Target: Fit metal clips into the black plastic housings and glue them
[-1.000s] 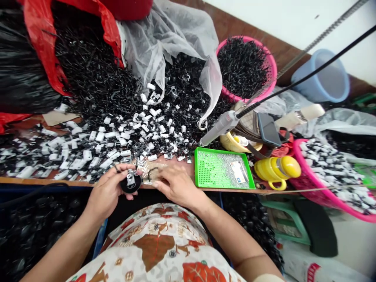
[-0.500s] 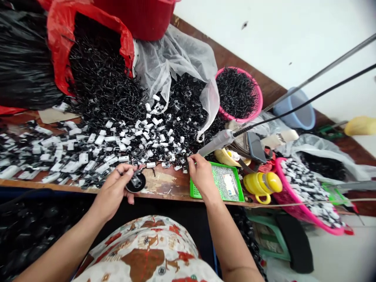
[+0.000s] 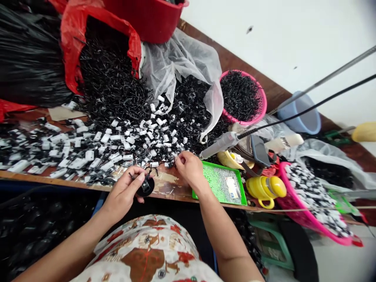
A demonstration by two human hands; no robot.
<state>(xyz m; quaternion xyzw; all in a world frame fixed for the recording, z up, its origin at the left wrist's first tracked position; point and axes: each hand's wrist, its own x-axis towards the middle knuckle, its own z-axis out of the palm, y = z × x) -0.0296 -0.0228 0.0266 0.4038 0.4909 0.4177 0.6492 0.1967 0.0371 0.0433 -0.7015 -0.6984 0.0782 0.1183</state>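
My left hand [image 3: 125, 192] is closed around a small round black disc [image 3: 146, 186] with a metal piece on it, held over the front edge of the wooden table [image 3: 164, 187]. Beside it, my right hand [image 3: 189, 169] pinches at the near edge of a heap of small black and white parts [image 3: 147, 135]; what lies between its fingertips is too small to name. A green tray [image 3: 219, 184] of tiny metal bits lies just right of my right hand.
A red bag [image 3: 100, 66] and a clear bag [image 3: 182, 62] spill black parts at the back. A pink basket [image 3: 242, 96] holds more. A grey power tool [image 3: 219, 144], a yellow jug [image 3: 266, 187] and another pink basket [image 3: 311, 203] crowd the right.
My right hand went from beside the disc out to the green tray's corner, then drew back left to the heap's edge. The left hand kept hold of the disc.
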